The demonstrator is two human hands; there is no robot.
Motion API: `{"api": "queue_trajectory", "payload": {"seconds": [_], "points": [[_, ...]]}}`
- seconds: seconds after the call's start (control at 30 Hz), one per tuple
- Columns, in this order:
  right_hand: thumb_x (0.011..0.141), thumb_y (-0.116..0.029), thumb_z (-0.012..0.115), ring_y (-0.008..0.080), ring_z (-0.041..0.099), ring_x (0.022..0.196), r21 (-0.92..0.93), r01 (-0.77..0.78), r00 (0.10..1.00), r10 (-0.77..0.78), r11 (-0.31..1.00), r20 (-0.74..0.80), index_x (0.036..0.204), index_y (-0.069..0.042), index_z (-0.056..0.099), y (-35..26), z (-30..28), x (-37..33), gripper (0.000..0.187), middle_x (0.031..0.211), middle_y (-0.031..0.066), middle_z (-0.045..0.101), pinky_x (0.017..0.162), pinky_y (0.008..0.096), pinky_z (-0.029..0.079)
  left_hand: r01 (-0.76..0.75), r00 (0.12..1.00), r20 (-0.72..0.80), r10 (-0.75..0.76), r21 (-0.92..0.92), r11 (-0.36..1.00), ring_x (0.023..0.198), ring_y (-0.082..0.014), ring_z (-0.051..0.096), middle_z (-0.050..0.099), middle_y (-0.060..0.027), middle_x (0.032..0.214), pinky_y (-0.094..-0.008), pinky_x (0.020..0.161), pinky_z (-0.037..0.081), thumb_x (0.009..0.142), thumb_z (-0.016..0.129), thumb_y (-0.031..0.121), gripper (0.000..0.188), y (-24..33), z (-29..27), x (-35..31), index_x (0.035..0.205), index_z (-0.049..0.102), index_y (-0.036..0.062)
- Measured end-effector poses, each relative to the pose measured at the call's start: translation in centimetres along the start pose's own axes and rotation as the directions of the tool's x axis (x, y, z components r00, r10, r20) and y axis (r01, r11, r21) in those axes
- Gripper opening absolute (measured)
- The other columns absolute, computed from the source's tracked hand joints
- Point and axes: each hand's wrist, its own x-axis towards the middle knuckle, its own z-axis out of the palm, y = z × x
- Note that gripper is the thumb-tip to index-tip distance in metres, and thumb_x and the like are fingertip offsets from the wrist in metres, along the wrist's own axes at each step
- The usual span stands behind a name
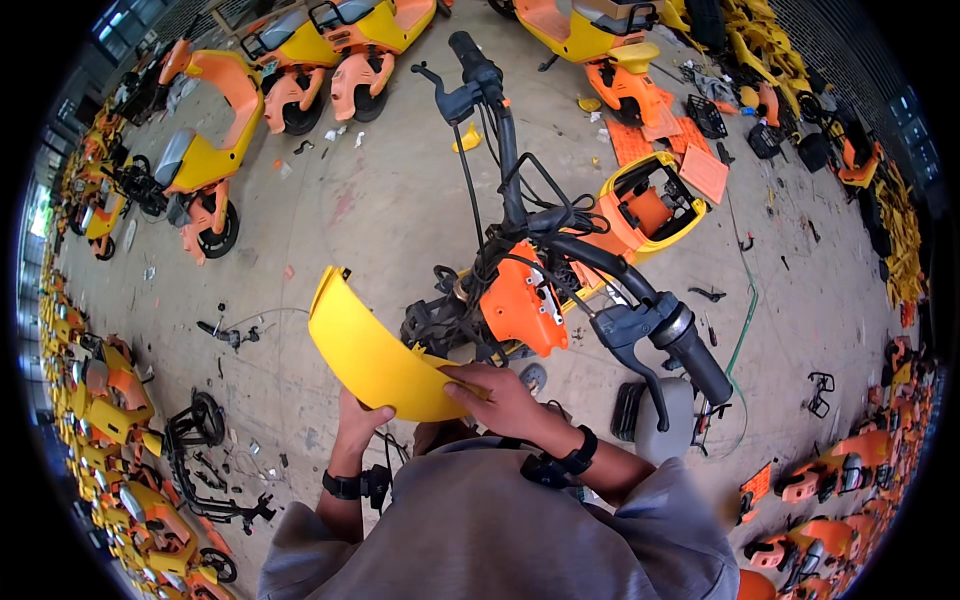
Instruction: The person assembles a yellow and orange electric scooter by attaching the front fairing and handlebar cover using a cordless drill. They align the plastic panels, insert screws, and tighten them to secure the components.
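Observation:
A curved, glossy yellow scooter body panel is held in front of my chest, tilted up toward the left. My left hand grips its lower edge, the thumb on the outer face and the other fingers mostly hidden behind it. At the panel's right end my right hand is closed on it, fingertips on the yellow surface. Just beyond the panel stands a partly stripped scooter with black handlebars, an orange front piece and bare black wiring.
Brake levers and grips jut out at the right. An open seat compartment lies behind the handlebars. Yellow and orange scooters stand around. A black frame, a green cord and small scraps lie on the concrete floor.

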Motion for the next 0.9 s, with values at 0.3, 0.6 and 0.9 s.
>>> {"api": "queue_trajectory", "payload": {"seconds": [0.3, 0.6, 0.9], "points": [[0.094, -0.02, 0.059, 0.0156, 0.064, 0.095, 0.061, -0.375, 0.926, 0.371, 0.925, 0.068, 0.126, -0.004, 0.058, 4.5, -5.5, -2.1, 0.036, 0.11, 0.0074, 0.067, 0.082, 0.0282, 0.05, -0.199, 0.975, -0.187, 0.117, -0.514, 0.835, 0.112, -0.0243, 0.056, 0.05, -0.0105, 0.131, -0.0438, 0.096, 0.049, 0.065, 0.084, 0.048, 0.096, -3.3, -4.2, -6.9, 0.138, 0.038, 0.0039], [0.095, -0.031, 0.054, 0.0212, 0.061, 0.107, 0.053, -0.636, 0.708, 0.609, 0.77, -0.357, 0.13, 0.0, 0.054, 22.5, -20.0, -4.8, 0.046, 0.115, 0.0076, 0.065, 0.093, 0.0337, 0.047, -0.335, 0.93, -0.337, 0.145, -0.618, 0.711, 0.11, -0.0242, 0.059, 0.047, -0.0126, 0.137, -0.0435, 0.093, 0.052, 0.071, 0.081, 0.046, 0.094, -0.8, -4.1, -13.4, 0.142, 0.034, 0.0049], [0.093, -0.033, 0.055, 0.0218, 0.062, 0.104, -0.256, -0.604, 0.796, 0.586, 0.755, -0.151, 0.127, -0.001, 0.055, 32.5, -18.7, 3.9, 0.046, 0.113, 0.008, 0.065, 0.092, 0.0344, 0.047, -0.475, 0.848, -0.51, 0.145, -0.608, 0.636, 0.105, -0.0319, 0.062, 0.053, -0.0194, 0.13, -0.0484, 0.089, 0.054, 0.071, 0.079, 0.048, 0.089, 1.4, 4.8, -19.2, 0.136, 0.042, 0.0008]]}}
